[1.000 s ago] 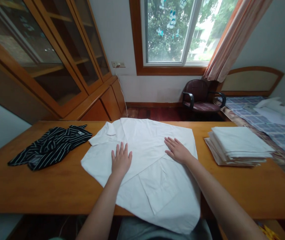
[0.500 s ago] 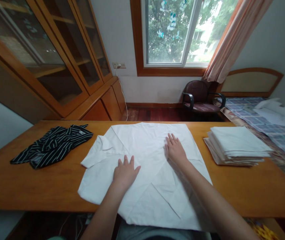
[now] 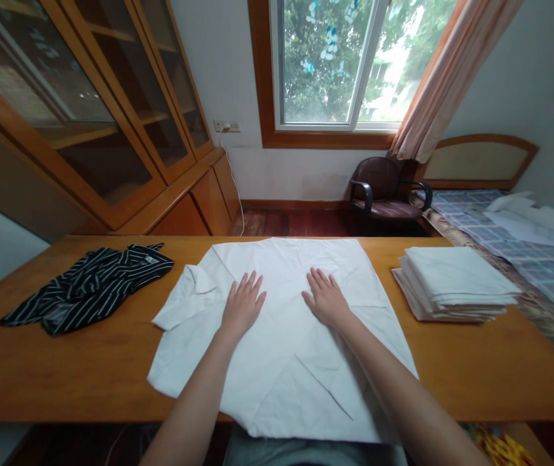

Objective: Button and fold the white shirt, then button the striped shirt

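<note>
A white garment (image 3: 277, 349) lies spread out in front of me, with creases across it and its lower edge hanging over the table's near side. What looks like a short sleeve sticks out at its left, partly folded back. My left hand (image 3: 244, 301) rests flat on the cloth left of the middle, fingers stretched forward. Level with it on the right, my right hand (image 3: 326, 298) lies palm down on the same cloth, its fingers spread. Neither hand grips anything.
The garment lies on a wooden table (image 3: 87, 382). On the left is a crumpled black-and-white striped garment (image 3: 97, 285); at right stands a stack of folded white cloth (image 3: 456, 278). Beyond are a glass-fronted cabinet (image 3: 175, 188), a maroon armchair (image 3: 378, 188) and a bed (image 3: 510, 226).
My left hand has slid forward over the white garment. My right hand has shifted slightly left and a little nearer to me. The garment keeps nearly the same shape.
</note>
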Tool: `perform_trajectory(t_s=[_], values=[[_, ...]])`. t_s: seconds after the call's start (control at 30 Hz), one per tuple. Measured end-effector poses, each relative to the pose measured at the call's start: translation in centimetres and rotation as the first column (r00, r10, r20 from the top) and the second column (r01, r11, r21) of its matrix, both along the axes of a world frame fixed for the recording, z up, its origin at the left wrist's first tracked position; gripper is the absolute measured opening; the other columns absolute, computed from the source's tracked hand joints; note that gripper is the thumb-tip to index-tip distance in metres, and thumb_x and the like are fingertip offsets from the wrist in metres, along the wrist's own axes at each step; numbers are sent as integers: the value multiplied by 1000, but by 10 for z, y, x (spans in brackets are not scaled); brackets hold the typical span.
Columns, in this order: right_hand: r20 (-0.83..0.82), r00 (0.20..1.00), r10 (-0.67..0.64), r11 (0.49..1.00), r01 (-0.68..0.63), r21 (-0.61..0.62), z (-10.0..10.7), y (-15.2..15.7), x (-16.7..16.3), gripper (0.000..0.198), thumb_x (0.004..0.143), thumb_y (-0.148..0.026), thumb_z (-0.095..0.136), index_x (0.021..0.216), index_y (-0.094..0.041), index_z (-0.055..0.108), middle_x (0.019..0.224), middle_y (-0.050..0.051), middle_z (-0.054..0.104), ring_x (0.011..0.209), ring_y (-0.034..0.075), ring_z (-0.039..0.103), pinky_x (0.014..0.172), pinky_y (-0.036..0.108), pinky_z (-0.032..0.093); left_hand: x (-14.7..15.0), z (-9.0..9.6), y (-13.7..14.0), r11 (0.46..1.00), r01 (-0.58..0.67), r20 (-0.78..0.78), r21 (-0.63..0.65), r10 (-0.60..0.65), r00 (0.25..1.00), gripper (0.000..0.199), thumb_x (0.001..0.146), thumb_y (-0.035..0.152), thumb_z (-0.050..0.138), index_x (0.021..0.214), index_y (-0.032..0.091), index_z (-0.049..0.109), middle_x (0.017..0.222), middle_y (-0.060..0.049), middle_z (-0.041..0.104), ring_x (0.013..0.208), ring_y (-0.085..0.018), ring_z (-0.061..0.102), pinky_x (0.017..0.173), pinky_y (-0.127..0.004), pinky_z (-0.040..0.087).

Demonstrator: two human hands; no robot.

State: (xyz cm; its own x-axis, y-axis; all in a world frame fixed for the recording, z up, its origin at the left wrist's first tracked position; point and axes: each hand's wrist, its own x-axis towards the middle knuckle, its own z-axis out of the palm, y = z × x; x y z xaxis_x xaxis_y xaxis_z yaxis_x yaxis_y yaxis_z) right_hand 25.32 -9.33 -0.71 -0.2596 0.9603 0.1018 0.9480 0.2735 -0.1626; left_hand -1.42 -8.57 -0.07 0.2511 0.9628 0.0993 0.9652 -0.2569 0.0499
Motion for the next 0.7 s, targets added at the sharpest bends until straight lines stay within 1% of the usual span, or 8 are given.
perform_trajectory(t_s=[0.17, 0.23, 0.3, 0.37, 0.47, 0.53, 0.6, 0.7], values=[[61, 990, -127, 992, 129, -15, -6, 23, 44, 62, 101, -46, 29, 154, -14, 30, 162, 12, 24, 150, 26, 21, 120, 49, 16, -1, -3, -1, 1000, -12, 9, 12, 12, 1000, 54, 102, 42, 31, 153, 26, 35, 162, -1, 26, 151, -23, 18, 123, -48, 14], [78, 983, -167, 985, 170, -31, -5, 31, 59, 61, 102, -45, 26, 155, -15, 29, 162, 11, 23, 150, 26, 20, 120, 51, 16, 1, -3, -1, 1000, -14, 11, 18, 14, 1000, 54, 101, 42, 31, 153, 26, 35, 162, -1, 25, 151, -22, 17, 123, -47, 14], [97, 974, -203, 976, 209, -55, -2, 36, 68, 60, 102, -42, 24, 155, -16, 29, 163, 10, 22, 150, 27, 20, 119, 55, 17, 2, -3, -1, 1000, -18, 14, 25, 17, 1000, 54, 101, 42, 31, 153, 26, 35, 162, -1, 25, 151, -22, 18, 123, -47, 15], [115, 960, -257, 964, 263, -44, 2, 39, 70, 58, 101, -38, 24, 154, -15, 32, 162, 10, 24, 149, 29, 21, 118, 59, 17, 3, -3, -2, 999, -25, 17, 32, 25, 1000, 54, 101, 42, 31, 153, 25, 35, 162, -2, 25, 151, -22, 19, 123, -47, 15], [85, 942, -325, 944, 318, 85, 9, 36, 57, 55, 99, -29, 28, 150, -12, 39, 162, 12, 25, 149, 33, 19, 117, 61, 13, 5, -3, -3, 998, -36, 21, 45, 35, 999, 54, 102, 42, 31, 153, 24, 35, 162, -3, 26, 151, -23, 19, 122, -48, 16], [32, 955, -294, 946, 285, 155, 12, 29, 37, 55, 99, -27, 29, 149, -9, 41, 162, 14, 25, 150, 33, 18, 118, 59, 11, 8, -3, -3, 998, -41, 22, 51, 40, 999, 55, 102, 41, 30, 153, 23, 35, 162, -3, 25, 151, -23, 19, 122, -49, 17], [-3, 979, -205, 970, 204, 132, 12, 19, 13, 56, 100, -31, 27, 150, -9, 38, 161, 14, 25, 149, 32, 20, 118, 58, 14, 10, -3, -3, 998, -50, 22, 49, 49, 999, 55, 102, 41, 30, 153, 23, 35, 162, -3, 25, 151, -24, 19, 122, -49, 17], [-17, 997, -74, 996, 75, 41, 8, 0, -19, 61, 101, -43, 26, 151, -10, 37, 162, 14, 25, 150, 30, 21, 119, 55, 17, 14, -3, -3, 997, -67, 25, 43, 66, 998, 55, 102, 41, 29, 153, 22, 34, 162, -4, 25, 151, -24, 18, 122, -51, 16]])
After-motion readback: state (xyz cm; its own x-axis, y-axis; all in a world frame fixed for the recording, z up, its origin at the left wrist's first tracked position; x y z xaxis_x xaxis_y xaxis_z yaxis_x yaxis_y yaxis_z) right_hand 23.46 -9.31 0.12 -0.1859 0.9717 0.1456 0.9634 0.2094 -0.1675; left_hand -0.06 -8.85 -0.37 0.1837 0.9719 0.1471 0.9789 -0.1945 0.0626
